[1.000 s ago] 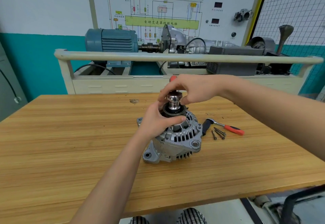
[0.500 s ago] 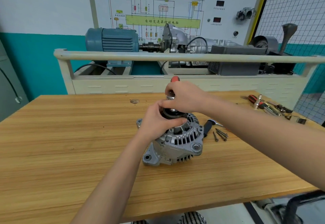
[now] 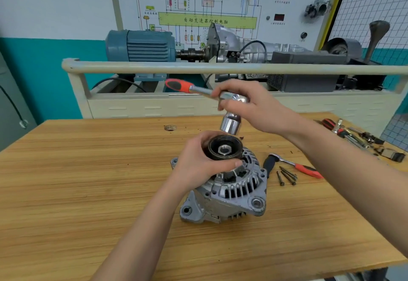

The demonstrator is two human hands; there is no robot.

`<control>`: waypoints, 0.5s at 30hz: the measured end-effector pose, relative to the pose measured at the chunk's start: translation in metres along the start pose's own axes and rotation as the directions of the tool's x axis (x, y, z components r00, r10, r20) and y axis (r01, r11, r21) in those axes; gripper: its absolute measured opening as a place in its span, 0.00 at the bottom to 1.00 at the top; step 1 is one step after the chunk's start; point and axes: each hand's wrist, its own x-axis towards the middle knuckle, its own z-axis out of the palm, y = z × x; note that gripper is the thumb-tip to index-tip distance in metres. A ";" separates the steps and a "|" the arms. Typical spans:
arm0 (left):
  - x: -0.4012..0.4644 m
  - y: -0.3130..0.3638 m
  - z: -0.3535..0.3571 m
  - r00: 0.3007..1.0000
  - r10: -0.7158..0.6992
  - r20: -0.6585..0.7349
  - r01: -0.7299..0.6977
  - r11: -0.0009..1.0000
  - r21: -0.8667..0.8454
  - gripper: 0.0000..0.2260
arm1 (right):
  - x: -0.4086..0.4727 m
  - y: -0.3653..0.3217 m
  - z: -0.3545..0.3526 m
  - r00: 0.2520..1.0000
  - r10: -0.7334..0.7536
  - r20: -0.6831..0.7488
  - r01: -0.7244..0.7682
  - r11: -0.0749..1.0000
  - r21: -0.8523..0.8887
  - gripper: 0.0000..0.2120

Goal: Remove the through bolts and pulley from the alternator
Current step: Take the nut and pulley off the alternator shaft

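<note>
The alternator (image 3: 229, 188) sits pulley-up near the middle of the bench (image 3: 88, 192). The left hand (image 3: 198, 163) is wrapped around the pulley (image 3: 224, 148), fingers curled round its rim from about 9 o'clock. The nut (image 3: 223, 149) is still in the pulley's recess. The right hand (image 3: 254, 106) holds a ratchet (image 3: 198, 89) up by its head, with the socket (image 3: 230, 124) hanging just above the pulley at roughly 1 o'clock, not on the nut.

My take on handling: the body looks like cast metal, so it's probably heavy and stiff, and it should stay put on the bench. The catch is that the pulley will likely spin with the rotor, so a bare-hand grip on a grimy-looking rim may slip once real torque goes on. Grab the grooved rim, not the cooling fins, which look thin and sharp-edged.

The through bolts (image 3: 287, 174) seem to be out already. They're lying loose at 3 o'clock of the alternator, touching a second small ratchet (image 3: 295, 166). More tools (image 3: 357, 137) sit at the far right edge of the bench.
</note>
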 end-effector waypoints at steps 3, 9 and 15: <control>-0.001 0.002 0.000 1.000 -0.018 0.012 0.019 0.999 -0.027 0.25 | 0.006 -0.004 -0.002 0.999 -0.034 -0.016 0.033 0.999 -0.022 0.09; -0.002 0.018 -0.012 0.987 -0.030 0.155 0.031 1.000 -0.004 0.29 | 0.006 0.003 0.004 0.994 -0.008 -0.112 0.017 0.996 0.084 0.06; 0.022 0.045 -0.036 0.966 0.042 0.256 -0.129 0.934 0.332 0.06 | 0.005 0.008 0.000 0.969 0.065 -0.237 -0.012 0.976 0.218 0.07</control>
